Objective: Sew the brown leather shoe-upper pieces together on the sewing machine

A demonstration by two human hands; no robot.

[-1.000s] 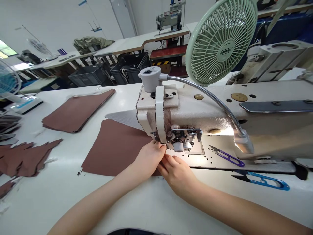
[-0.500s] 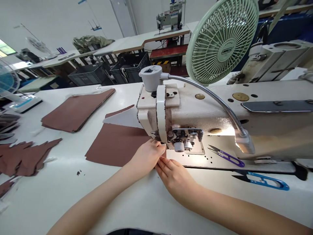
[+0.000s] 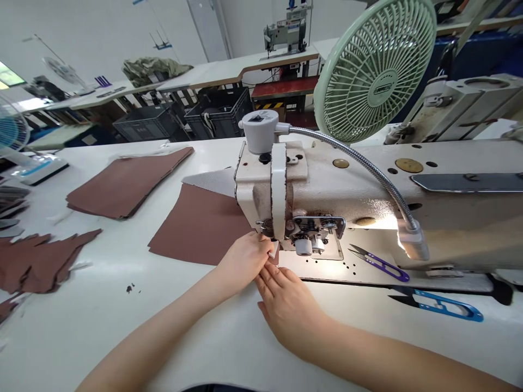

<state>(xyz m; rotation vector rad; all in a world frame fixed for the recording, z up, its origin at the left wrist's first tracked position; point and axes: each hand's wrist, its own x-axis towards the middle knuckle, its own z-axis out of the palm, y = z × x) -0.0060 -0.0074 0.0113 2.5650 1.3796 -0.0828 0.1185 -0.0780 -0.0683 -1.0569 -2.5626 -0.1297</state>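
Observation:
A brown fabric panel (image 3: 200, 226) with a grey underside lies on the white table, its near corner under the head of a cream sewing machine (image 3: 327, 190). My left hand (image 3: 244, 260) rests on that corner, fingers pinching its folded edge just left of the presser foot (image 3: 304, 246). My right hand (image 3: 286, 302) lies flat on the table right behind it, fingers stretched toward the fabric edge.
A stack of brown panels (image 3: 122, 182) and brown offcuts (image 3: 41, 261) lie to the left. Purple snips (image 3: 379, 262) and blue snips (image 3: 439, 304) sit right of the needle. A green fan (image 3: 373, 71) and gooseneck lamp (image 3: 412, 242) stand over the machine.
The brown panel has moved away from me, past the needle, so less of it lies in front. My left hand now pinches its near corner; my right hand has drawn back slightly.

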